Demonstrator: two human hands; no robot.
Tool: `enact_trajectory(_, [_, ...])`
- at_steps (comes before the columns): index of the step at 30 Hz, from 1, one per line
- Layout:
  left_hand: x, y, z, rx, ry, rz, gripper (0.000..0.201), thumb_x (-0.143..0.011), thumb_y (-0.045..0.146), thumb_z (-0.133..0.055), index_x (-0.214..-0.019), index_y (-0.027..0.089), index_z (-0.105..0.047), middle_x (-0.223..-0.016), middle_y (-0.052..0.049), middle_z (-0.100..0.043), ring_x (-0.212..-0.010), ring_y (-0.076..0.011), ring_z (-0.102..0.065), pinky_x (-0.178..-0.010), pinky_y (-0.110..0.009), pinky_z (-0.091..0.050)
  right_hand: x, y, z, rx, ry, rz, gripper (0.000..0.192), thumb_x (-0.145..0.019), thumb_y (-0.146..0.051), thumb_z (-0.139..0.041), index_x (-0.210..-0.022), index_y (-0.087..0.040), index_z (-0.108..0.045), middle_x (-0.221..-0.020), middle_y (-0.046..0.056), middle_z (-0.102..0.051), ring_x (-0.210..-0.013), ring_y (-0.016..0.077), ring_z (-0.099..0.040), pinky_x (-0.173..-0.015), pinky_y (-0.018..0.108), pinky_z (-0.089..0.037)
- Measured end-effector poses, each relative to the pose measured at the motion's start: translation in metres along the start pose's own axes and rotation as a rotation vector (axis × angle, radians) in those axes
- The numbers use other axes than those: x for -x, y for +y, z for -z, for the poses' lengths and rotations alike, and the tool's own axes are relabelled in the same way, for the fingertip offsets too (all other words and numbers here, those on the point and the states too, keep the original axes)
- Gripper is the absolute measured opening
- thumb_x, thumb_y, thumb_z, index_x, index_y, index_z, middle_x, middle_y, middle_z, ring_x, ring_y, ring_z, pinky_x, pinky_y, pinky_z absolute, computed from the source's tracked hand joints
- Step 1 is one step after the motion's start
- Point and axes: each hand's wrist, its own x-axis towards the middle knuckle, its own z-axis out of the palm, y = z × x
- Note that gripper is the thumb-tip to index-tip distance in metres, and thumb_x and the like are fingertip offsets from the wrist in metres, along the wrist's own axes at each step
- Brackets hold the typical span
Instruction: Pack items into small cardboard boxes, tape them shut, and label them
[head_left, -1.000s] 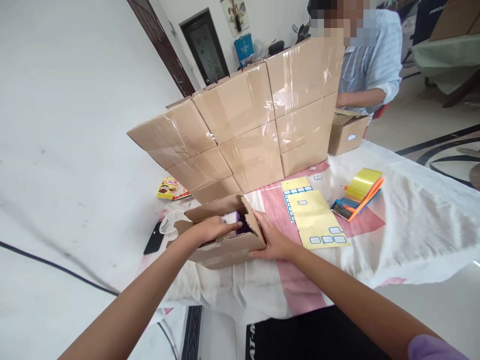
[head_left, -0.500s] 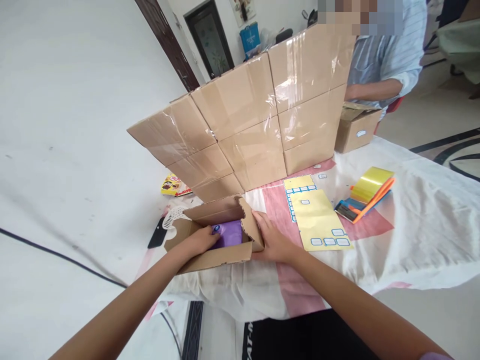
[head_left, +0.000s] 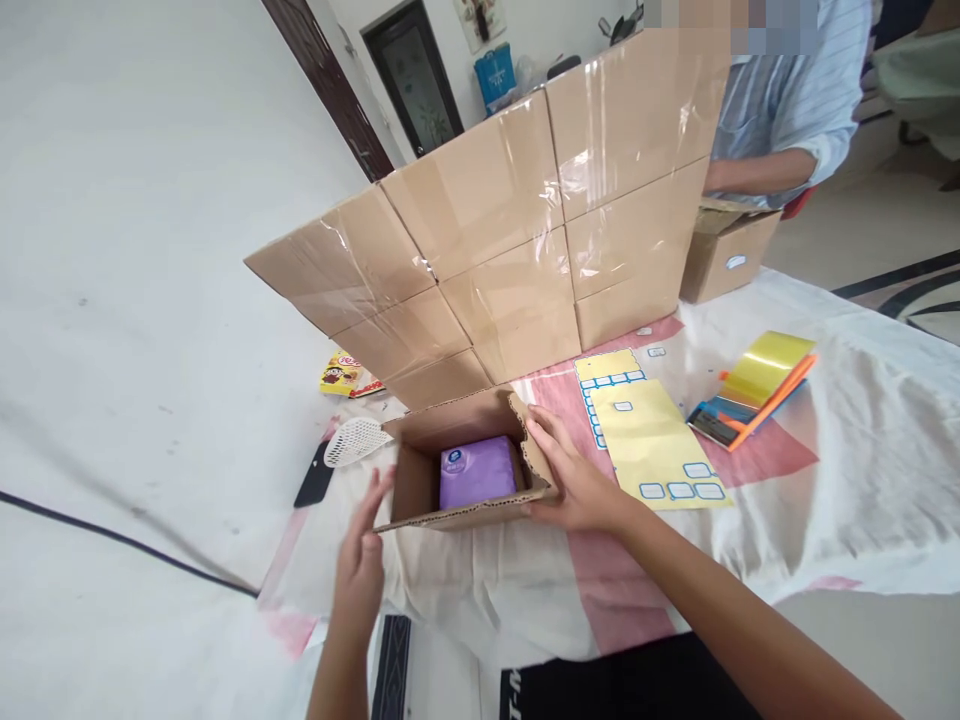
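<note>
An open cardboard box (head_left: 457, 519) lies before me on the cloth, its top facing up. Inside it rests a purple soft packet (head_left: 480, 473) with a small blue logo, pushed toward the right half. My right hand (head_left: 577, 485) grips the box's right end, fingers over the torn-edged flap and thumb low at the near corner. Off the box's left end, my left hand (head_left: 361, 565) is open and holds nothing, its fingertips close to the cardboard edge. A white perforated paddle (head_left: 356, 442) lies beside the box's far left corner.
A taped cardboard panel (head_left: 510, 300) stands behind the box. To the right lie yellow label sheets (head_left: 652, 445) and a tape dispenser (head_left: 757, 390). A black flat object (head_left: 315, 480) and a snack bag (head_left: 345, 374) lie left. Another person (head_left: 795, 130) sits behind a second box (head_left: 731, 255).
My left hand has let go of the purple packet and come out of the box to its left side. The packet now lies uncovered. My right hand keeps its hold on the box.
</note>
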Motion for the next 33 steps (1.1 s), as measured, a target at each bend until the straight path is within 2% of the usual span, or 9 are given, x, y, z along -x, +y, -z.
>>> enact_trajectory(3, [-0.002,-0.006,-0.018,0.041,-0.049,-0.081,0.055,-0.092,0.072,-0.046,-0.112,0.024,-0.065,-0.123,-0.013,-0.073,-0.151,-0.0319,-0.038,-0.123,-0.051,-0.033,-0.003,0.002,0.000,-0.034,0.038,0.018,0.097,-0.078,-0.039,-0.082,-0.157,-0.038,-0.027,-0.168,0.009,-0.007,-0.157,0.0385,-0.015,-0.123,0.057,-0.030])
enact_trajectory(7, [-0.012,0.002,-0.031,0.057,0.083,0.054,0.049,-0.096,0.055,-0.053,-0.134,0.023,-0.054,-0.142,-0.012,-0.062,-0.142,-0.0297,-0.051,-0.118,-0.046,-0.041,-0.009,0.000,0.005,-0.058,0.050,-0.036,0.065,-0.077,-0.050,-0.081,-0.131,-0.027,-0.054,-0.165,0.012,-0.018,-0.155,0.0399,-0.021,-0.123,0.057,-0.030])
enact_trajectory(11, [-0.017,0.008,-0.047,0.079,0.138,0.060,0.058,-0.098,0.045,-0.053,-0.151,0.028,-0.036,-0.160,-0.009,-0.045,-0.150,-0.0256,-0.040,-0.122,-0.042,-0.036,-0.018,-0.006,0.008,-0.139,0.089,-0.049,0.063,-0.079,-0.055,-0.078,-0.129,-0.025,-0.054,-0.167,0.013,-0.021,-0.155,0.0402,-0.021,-0.122,0.057,-0.031])
enact_trajectory(16, [-0.016,0.000,-0.056,0.036,0.134,0.013,0.055,-0.101,0.043,-0.045,-0.153,0.030,-0.036,-0.163,-0.006,-0.042,-0.155,-0.0226,-0.028,-0.129,-0.042,-0.022,-0.036,-0.015,0.006,-0.357,0.179,-0.067,0.091,-0.088,-0.054,-0.070,-0.159,-0.035,-0.018,-0.166,0.009,-0.027,-0.155,0.0304,-0.026,-0.125,0.052,-0.028])
enact_trajectory(20, [-0.012,0.008,-0.049,-0.119,0.169,0.004,0.051,-0.101,0.046,-0.045,-0.149,0.028,-0.043,-0.167,-0.008,-0.034,-0.155,-0.0268,-0.031,-0.125,-0.046,-0.031,-0.041,-0.013,0.006,-0.319,0.206,0.057,0.058,-0.095,-0.049,-0.060,-0.147,-0.031,-0.043,-0.131,0.010,-0.062,-0.135,0.0294,-0.052,-0.117,0.053,-0.039])
enact_trajectory(23, [-0.011,0.029,-0.051,-0.386,0.208,-0.128,0.048,-0.099,0.047,-0.050,-0.144,0.030,-0.050,-0.167,-0.006,-0.034,-0.157,-0.0299,-0.024,-0.126,-0.052,-0.026,-0.039,-0.007,0.007,-0.229,0.207,0.116,0.043,-0.097,-0.045,-0.056,-0.137,-0.030,-0.054,-0.126,0.010,-0.063,-0.130,0.0295,-0.055,-0.113,0.053,-0.043])
enact_trajectory(28, [-0.020,0.054,-0.073,-0.604,-0.202,-0.356,0.051,-0.098,0.048,-0.052,-0.146,0.032,-0.056,-0.156,-0.005,-0.052,-0.150,-0.0316,-0.039,-0.126,-0.055,-0.025,-0.031,-0.015,0.018,-0.092,0.211,0.086,0.040,-0.099,-0.039,-0.056,-0.137,-0.030,-0.055,-0.133,0.010,-0.064,-0.140,0.0301,-0.047,-0.116,0.054,-0.039])
enact_trajectory(31, [-0.024,0.057,-0.083,-0.624,-0.268,-0.336,0.057,-0.097,0.052,-0.053,-0.150,0.029,-0.052,-0.157,-0.006,-0.049,-0.150,-0.0323,-0.039,-0.125,-0.055,-0.027,-0.010,-0.028,0.033,-0.010,0.282,-0.023,0.035,-0.099,-0.037,-0.056,-0.133,-0.030,-0.059,-0.134,0.008,-0.064,-0.136,0.0304,-0.050,-0.115,0.055,-0.038])
enact_trajectory(33, [-0.024,0.057,-0.085,-0.638,-0.278,-0.323,0.063,-0.093,0.054,-0.059,-0.150,0.028,-0.052,-0.159,-0.006,-0.047,-0.151,-0.0333,-0.038,-0.125,-0.056,-0.027,0.016,-0.032,0.046,0.031,0.454,-0.113,0.029,-0.098,-0.037,-0.058,-0.125,-0.028,-0.064,-0.131,0.009,-0.065,-0.127,0.0302,-0.057,-0.111,0.054,-0.042])
